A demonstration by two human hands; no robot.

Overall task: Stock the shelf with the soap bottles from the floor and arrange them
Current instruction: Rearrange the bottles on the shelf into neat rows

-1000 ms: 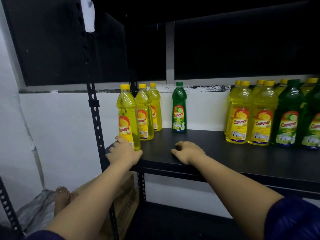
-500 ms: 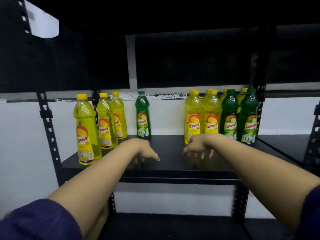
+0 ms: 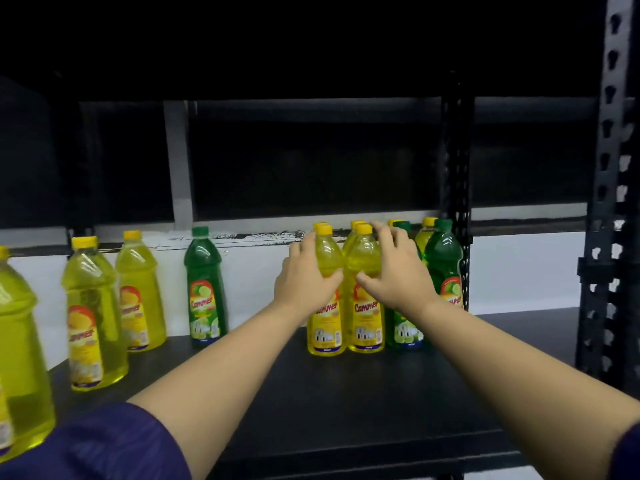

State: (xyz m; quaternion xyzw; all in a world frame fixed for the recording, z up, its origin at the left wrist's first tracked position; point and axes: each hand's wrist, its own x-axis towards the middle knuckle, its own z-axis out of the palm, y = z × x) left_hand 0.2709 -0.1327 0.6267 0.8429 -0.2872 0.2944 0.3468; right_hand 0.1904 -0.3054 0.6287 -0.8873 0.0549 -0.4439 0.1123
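Reaching onto the black shelf, the left hand curls round the front-left yellow bottle while the right hand, fingers spread, wraps the front-right yellow bottle touching it. Both stand upright at the front of a cluster with two green bottles just beside them on the right. Farther left stand a lone green bottle and three yellow bottles, well apart from the cluster.

hands lifted from shelf, onto yellow bottles
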